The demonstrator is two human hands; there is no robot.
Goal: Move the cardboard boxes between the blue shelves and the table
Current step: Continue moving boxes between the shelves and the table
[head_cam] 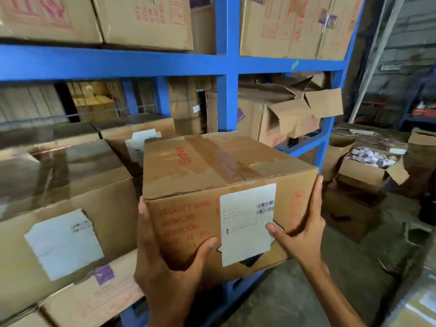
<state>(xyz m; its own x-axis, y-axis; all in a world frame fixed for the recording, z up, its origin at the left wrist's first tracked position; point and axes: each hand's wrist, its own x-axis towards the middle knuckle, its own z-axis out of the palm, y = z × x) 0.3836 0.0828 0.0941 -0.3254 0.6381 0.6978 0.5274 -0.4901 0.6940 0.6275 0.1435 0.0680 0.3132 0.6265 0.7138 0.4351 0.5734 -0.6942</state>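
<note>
With left hand (pixel 169 251) wrapped at lower left corner and right hand (pixel 304 232) on right edge, grips taped cardboard box (pixel 224 166) in front of blue shelves (pixel 226 67), apparently clear of support. Presses spread fingers (pixel 317 192) up both end faces, thumbs on labelled front. Carries long axis crosswise, palm to palm; neither hand plainly nearer. Likely needs clearance from stacked boxes (pixel 59 197) just left.
</note>
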